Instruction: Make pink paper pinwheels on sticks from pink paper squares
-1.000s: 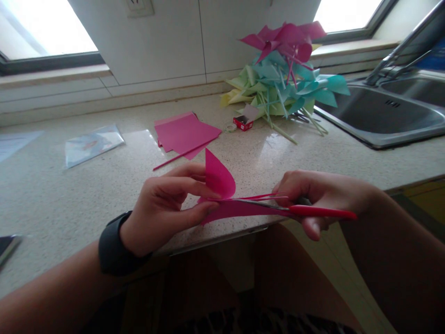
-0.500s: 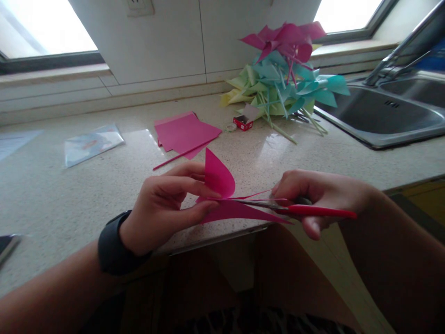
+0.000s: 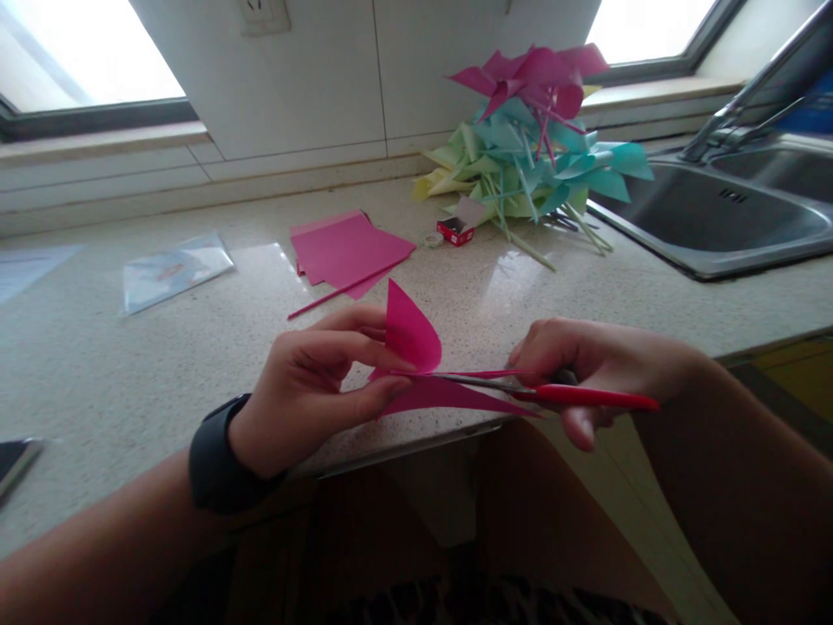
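Observation:
My left hand (image 3: pixel 318 391), with a dark band on its wrist, pinches a bright pink sheet of paper (image 3: pixel 411 334) between thumb and fingers. One part of the paper curls upward and another part points to the right. Red-handled scissors (image 3: pixel 586 397) are gripped in my right hand (image 3: pixel 586 365). Their blades lie along a slit in the paper, tips close to my left thumb. The part of the handle inside my right fingers is hidden. Both hands are over the front edge of the counter.
Pink sheets (image 3: pixel 351 247) and a thin pink stick (image 3: pixel 322 301) lie behind my hands. Farther back are a small red box (image 3: pixel 455 231), a tape roll (image 3: pixel 432 240) and a pile of paper pinwheels (image 3: pixel 527 143). A clear packet (image 3: pixel 177 271) lies left; a steel sink (image 3: pixel 729 217) is right.
The scissor blades have closed along the paper, and the cut strip beside them looks narrower. My left hand still pinches the paper in nearly the same place.

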`<state>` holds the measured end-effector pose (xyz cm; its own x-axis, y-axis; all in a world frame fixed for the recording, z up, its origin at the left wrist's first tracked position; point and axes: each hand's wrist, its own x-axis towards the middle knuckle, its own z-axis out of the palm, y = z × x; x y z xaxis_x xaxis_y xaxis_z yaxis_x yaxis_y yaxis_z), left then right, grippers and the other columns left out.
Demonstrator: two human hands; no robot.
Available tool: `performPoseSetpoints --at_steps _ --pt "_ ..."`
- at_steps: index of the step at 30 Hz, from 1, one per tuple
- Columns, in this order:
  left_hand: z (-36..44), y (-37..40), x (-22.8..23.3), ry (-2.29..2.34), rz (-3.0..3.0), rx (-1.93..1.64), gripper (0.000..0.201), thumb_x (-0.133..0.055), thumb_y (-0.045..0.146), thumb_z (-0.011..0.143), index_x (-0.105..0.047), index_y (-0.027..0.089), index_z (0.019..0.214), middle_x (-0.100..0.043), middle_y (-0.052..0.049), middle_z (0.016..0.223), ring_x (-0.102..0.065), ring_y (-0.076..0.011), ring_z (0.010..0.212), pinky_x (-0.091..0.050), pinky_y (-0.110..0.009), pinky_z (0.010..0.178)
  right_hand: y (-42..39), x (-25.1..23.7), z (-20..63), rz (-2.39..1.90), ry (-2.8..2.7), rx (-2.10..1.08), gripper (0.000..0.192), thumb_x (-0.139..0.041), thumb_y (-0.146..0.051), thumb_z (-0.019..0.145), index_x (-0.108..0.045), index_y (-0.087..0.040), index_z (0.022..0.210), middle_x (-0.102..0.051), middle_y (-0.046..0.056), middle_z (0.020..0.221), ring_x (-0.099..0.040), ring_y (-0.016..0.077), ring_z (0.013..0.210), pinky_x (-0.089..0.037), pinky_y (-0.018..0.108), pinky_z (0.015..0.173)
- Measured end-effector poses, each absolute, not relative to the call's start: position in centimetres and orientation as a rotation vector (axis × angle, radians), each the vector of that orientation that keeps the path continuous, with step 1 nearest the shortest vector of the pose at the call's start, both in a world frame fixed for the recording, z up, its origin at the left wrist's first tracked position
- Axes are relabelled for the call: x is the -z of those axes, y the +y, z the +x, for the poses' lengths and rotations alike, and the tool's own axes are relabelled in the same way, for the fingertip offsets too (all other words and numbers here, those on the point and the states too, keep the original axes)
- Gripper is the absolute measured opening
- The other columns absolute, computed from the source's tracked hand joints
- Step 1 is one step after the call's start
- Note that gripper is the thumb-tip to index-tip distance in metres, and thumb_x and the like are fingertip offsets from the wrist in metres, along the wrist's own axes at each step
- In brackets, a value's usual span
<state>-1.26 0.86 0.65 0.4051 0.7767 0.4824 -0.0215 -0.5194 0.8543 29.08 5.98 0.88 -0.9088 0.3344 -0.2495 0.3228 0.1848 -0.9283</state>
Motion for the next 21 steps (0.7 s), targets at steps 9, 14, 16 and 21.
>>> performPoseSetpoints --at_steps 9,14,16,21 --pt "-1.4 1.0 -0.3 0.689 1.807 -1.211 0.025 -0.077 0.004 0.079 -0.082 0.024 0.093 -0.072 -0.005 0.108 -0.068 -0.017 0.101 -0.054 -0.027 0.088 6.0 -0.3 29.3 -0.688 -2.314 -1.971 0.053 -0.076 -0.065 0.075 -0.057 -0.016 0.065 -0.049 -0.004 0.055 -0.042 0.0083 0.047 -0.025 0.023 0.044" --pt "-1.5 1.0 -0.2 0.729 1.782 -1.211 0.023 -0.077 0.006 0.081 -0.081 0.026 0.092 -0.072 -0.004 0.107 -0.066 -0.0161 0.101 -0.054 -0.025 0.086 6.0 0.4 29.8 -0.58 -2.271 -1.947 0.055 -0.077 -0.065 0.074 -0.054 -0.017 0.06 -0.047 -0.005 0.053 -0.039 0.0076 0.047 -0.023 0.022 0.043" --pt "-1.4 1.1 -0.1 0.732 1.757 -1.215 0.02 -0.077 0.008 0.081 -0.081 0.025 0.091 -0.071 -0.005 0.107 -0.067 -0.0166 0.1 -0.054 -0.027 0.087 5.7 0.3 30.0 -0.584 -2.237 -1.929 0.056 -0.076 -0.066 0.074 -0.053 -0.017 0.059 -0.046 -0.004 0.052 -0.038 0.0075 0.047 -0.023 0.022 0.043" --pt "-1.4 1.2 0.3 0.692 1.679 -1.202 0.016 -0.077 0.013 0.083 -0.081 0.026 0.092 -0.069 -0.008 0.123 -0.063 -0.0231 0.116 -0.051 -0.038 0.101 4.6 -0.9 29.9 -0.839 -2.051 -1.689 0.056 -0.069 -0.07 0.078 -0.051 -0.019 0.063 -0.047 -0.005 0.05 -0.035 0.0066 0.043 -0.022 0.022 0.039"
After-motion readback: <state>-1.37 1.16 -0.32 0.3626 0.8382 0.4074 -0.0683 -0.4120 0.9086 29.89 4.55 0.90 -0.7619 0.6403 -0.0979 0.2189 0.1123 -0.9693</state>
